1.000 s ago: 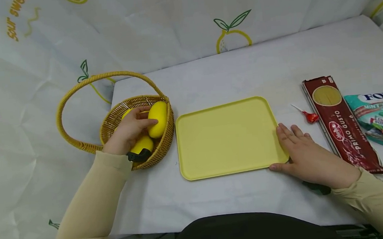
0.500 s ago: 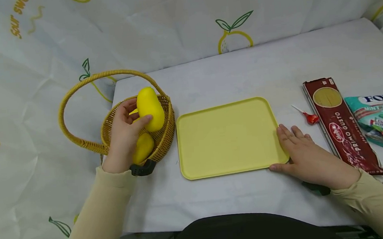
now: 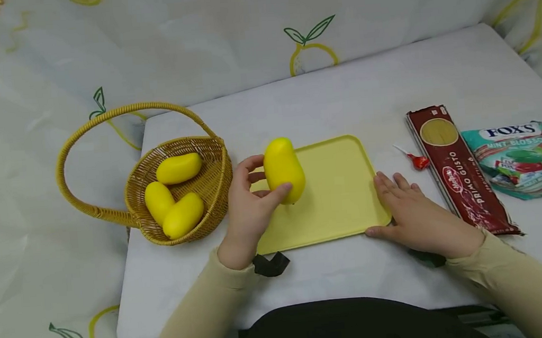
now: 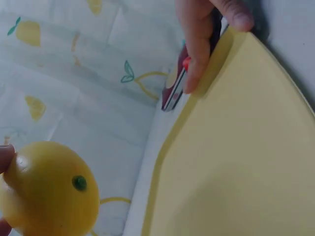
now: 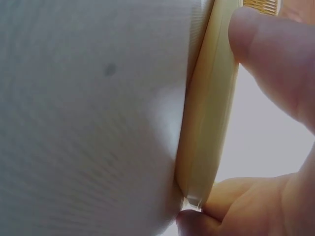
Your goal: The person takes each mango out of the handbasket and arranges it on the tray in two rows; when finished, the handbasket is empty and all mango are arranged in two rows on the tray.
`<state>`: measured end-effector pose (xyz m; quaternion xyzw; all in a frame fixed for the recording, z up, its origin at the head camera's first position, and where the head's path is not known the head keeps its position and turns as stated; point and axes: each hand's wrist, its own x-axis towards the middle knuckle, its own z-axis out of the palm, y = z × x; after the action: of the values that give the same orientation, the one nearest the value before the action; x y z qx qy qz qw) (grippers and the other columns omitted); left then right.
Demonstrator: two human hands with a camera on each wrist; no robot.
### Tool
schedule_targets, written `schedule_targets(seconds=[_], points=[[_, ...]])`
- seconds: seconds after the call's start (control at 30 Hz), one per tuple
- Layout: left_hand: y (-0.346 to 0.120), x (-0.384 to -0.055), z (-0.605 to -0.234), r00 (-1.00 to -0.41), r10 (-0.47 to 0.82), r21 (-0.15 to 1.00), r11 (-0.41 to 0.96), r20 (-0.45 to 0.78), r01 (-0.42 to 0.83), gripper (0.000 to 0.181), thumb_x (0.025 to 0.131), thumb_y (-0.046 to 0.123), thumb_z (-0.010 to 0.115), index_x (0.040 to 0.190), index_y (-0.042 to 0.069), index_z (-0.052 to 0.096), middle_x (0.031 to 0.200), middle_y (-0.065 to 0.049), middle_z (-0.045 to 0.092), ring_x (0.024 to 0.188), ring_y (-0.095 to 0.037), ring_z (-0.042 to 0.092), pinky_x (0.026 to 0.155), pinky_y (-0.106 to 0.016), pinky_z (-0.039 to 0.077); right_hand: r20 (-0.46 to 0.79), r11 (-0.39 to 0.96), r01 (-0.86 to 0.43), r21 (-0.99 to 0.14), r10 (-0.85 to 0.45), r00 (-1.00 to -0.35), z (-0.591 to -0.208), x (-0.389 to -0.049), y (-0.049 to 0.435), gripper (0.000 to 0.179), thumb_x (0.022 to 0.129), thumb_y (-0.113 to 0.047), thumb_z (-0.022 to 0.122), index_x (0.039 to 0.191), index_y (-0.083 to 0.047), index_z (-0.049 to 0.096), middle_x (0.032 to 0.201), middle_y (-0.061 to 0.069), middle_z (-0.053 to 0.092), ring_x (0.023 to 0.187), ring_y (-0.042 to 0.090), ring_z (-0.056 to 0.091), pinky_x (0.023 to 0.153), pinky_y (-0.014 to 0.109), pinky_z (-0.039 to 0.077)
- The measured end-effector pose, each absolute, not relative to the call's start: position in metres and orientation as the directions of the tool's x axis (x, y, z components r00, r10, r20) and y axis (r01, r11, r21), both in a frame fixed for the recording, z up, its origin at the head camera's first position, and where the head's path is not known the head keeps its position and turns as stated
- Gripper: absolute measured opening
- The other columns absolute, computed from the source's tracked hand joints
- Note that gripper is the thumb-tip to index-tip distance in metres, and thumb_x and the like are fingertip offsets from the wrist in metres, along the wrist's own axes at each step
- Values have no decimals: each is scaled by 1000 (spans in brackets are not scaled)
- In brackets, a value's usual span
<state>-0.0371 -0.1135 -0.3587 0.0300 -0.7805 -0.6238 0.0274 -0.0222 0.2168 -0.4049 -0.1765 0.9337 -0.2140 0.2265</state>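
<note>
Head view: near the centre, the left hand [image 3: 250,208] pinches a yellow fruit [image 3: 284,168] between thumb and fingers, over the left part of the yellow tray [image 3: 335,201]. At centre right, the right hand [image 3: 415,216], fingers extended and thumb apart, rests on the tray's right edge. At left, three similar fruits [image 3: 178,169] lie in the wicker basket [image 3: 214,216]; at right are a lollipop [image 3: 418,162], a dark red packet [image 3: 457,170] and a teal bag [image 3: 519,160].

Left wrist view: the held fruit, lower left, appears clear of the tray. Its smooth, rounded skin could slip if the fingertip pinch loosened; let go on its curved side, it might roll, the shallow rim offering little check.

Right wrist view: fingertips, upper and lower right, touch the tray's edge. Uneven pressure there could shift or tip the tray.
</note>
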Motion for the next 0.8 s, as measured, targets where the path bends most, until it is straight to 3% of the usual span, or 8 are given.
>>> schedule_targets(seconds=[0.27, 0.8], points=[[-57, -73, -384, -994, -36, 949, 297, -102, -108, 65, 89, 21, 94, 145, 17, 61, 143, 2, 63, 120, -23, 61, 93, -42, 58, -357, 847, -212, -488, -415, -837, -407, -24, 208, 124, 96, -61, 80, 172, 9, 14, 180, 33, 12, 164, 62, 5, 128, 80, 11], [9, -105, -404, -973, 20, 894, 399, -232, -205, 65, 92, 31, 93, 146, 14, 61, 137, -5, 65, 110, -22, 66, 92, -35, 64, -345, 856, -196, -479, -389, -854, -402, -20, 211, 121, 96, -60, 81, 171, 10, 17, 179, 32, 14, 165, 62, 6, 129, 79, 10]])
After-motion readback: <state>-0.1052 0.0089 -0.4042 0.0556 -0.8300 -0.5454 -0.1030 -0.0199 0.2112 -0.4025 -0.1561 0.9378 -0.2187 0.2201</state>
